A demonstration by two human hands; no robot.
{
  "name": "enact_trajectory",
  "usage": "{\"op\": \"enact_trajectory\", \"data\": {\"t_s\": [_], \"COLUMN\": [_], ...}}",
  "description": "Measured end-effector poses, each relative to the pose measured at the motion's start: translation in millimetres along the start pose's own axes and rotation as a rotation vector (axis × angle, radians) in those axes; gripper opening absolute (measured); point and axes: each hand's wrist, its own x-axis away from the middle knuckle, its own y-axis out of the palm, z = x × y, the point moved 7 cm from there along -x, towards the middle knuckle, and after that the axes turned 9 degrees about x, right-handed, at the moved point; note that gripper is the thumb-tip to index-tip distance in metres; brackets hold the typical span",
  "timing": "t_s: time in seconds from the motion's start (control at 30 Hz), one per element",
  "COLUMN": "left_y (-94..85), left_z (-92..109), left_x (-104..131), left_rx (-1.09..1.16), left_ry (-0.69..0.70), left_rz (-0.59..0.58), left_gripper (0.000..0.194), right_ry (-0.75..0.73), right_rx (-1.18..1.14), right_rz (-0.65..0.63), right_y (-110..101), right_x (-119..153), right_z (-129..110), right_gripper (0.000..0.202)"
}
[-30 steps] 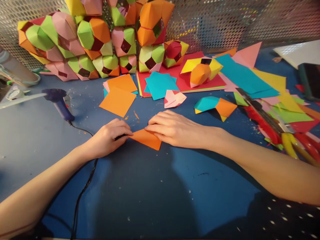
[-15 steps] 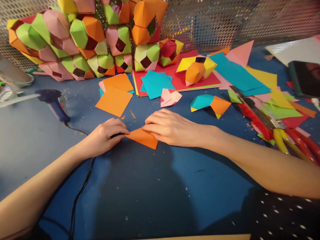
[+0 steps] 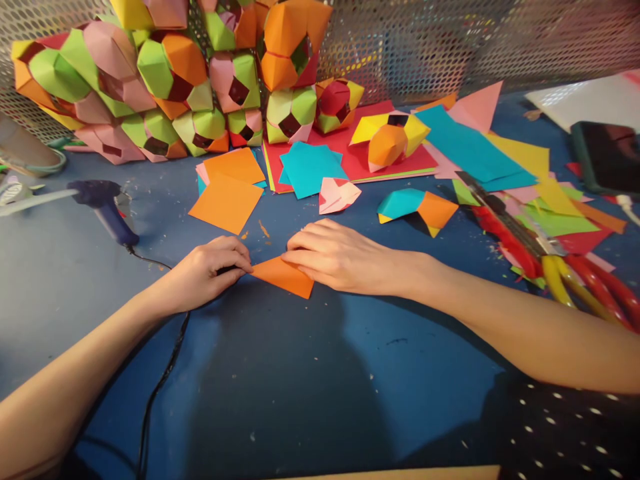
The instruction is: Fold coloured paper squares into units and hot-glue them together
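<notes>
A folded piece of orange paper (image 3: 286, 277), pointed at its left end, lies on the blue table (image 3: 300, 387). My left hand (image 3: 215, 273) pinches that left tip between thumb and fingers. On the paper's upper right part rests my right hand (image 3: 335, 257), its fingers together and pressing the fold; they hide that edge. Just beyond my hands are square orange sheets (image 3: 227, 203), blue square sheets (image 3: 313, 170) and a small folded pink paper piece (image 3: 339, 195). A joined blue and orange folded piece (image 3: 417, 205) sits past my right wrist.
Folded-paper modules (image 3: 173, 73) are stacked against a metal mesh (image 3: 425, 53). At left lies a glue gun (image 3: 107, 210), its black cord (image 3: 167, 370) running beneath my left forearm. Scissors (image 3: 545, 250) rest on paper scraps (image 3: 560, 213) at right, near a phone (image 3: 607, 157).
The view has shifted very slightly. Both hands stay on the orange paper in nearly the same pose.
</notes>
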Motion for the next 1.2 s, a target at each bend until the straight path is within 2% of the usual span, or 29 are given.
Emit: {"op": "enact_trajectory", "data": {"t_s": [0.3, 0.53, 0.73, 0.93, 1.03, 1.1, 1.2], "left_y": [1.2, 11.2, 18.7, 22.3, 23.3, 26.4, 36.5], "left_z": [4, 18, 14, 16, 19, 25, 34], "left_x": [0, -1, -3, -2, -2, -2, -2], "left_rx": [-0.04, -0.242, -0.406, -0.566, -0.55, -0.498, -0.411], "left_ry": [-0.009, 0.048, -0.006, -0.044, 0.01, 0.108, 0.258], "left_rz": [-0.004, 0.126, 0.23, 0.236, 0.249, 0.25, 0.175], "left_gripper": [0.021, 0.017, 0.028, 0.031, 0.025, 0.015, 0.015], "right_ry": [0.013, 0.006, -0.007, -0.003, -0.004, -0.002, 0.003], "right_rx": [0.021, 0.056, 0.066, 0.078, 0.082, 0.088, 0.097], "right_rz": [-0.009, -0.029, -0.022, -0.03, -0.014, -0.01, -0.033], "right_y": [2, 1, 0, 0, 0, 1, 2], "right_x": [0, -1, -1, -1, -1, -1, -1], "right_z": [-1, -2, -3, -3, -3, -3, -3], "right_gripper": [0.026, 0.027, 0.026, 0.025, 0.027, 0.029, 0.03]}}
